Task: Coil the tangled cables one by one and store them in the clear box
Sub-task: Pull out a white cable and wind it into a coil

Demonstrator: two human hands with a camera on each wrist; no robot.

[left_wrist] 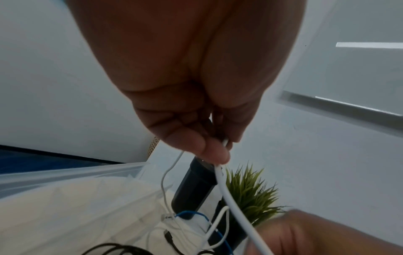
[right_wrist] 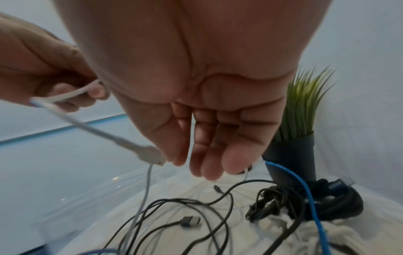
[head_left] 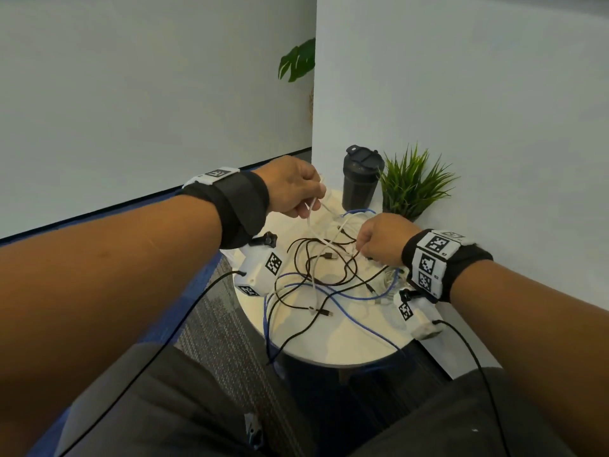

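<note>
A tangle of black, white and blue cables (head_left: pixel 323 275) lies on a round white table (head_left: pixel 329 346). My left hand (head_left: pixel 296 189) is raised over the far left of the table and pinches a white cable (left_wrist: pixel 231 198) between thumb and fingers. That cable (right_wrist: pixel 104 134) runs down to its plug (right_wrist: pixel 152 156), which sits at the thumb and forefinger of my right hand (head_left: pixel 379 240). My right hand (right_wrist: pixel 191 160) hovers low over the tangle with the other fingers loosely bent. The clear box (left_wrist: pixel 87 170) shows as a translucent wall behind the cables.
A dark lidded tumbler (head_left: pixel 361 179) and a potted grass plant (head_left: pixel 412 186) stand at the table's far edge against a white wall. A bundle of black cable (right_wrist: pixel 305 203) lies by the pot. A blue cable (head_left: pixel 359 321) trails over the near edge.
</note>
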